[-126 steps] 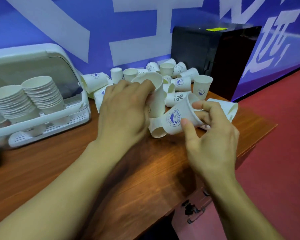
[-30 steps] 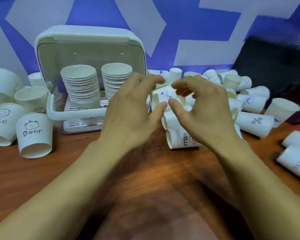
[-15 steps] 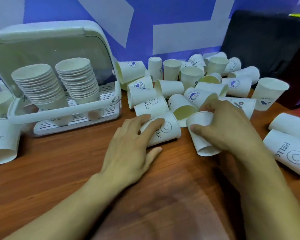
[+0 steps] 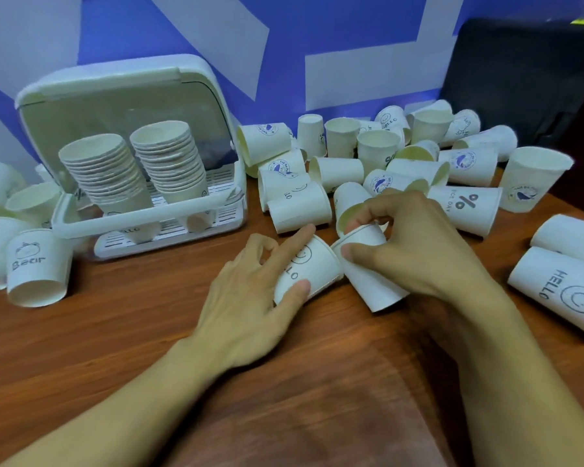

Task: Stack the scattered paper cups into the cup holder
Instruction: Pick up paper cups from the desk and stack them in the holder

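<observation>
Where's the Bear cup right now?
In the head view, the Bear cup is on the wooden table at far left, just left of the cup holder and its front rail.

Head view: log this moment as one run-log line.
left hand: grips smiley cup | right hand: grips plain cup | cup holder: two stacks inside | loose cups: many on table

Reddish-brown wood-grain worktop (image 4: 115, 348) set against a blue wall (image 4: 351, 25) bearing large white angular shapes (image 4: 368, 79); a black box (image 4: 520, 79) stands at the right rear, beside the wall; even lighting
</observation>
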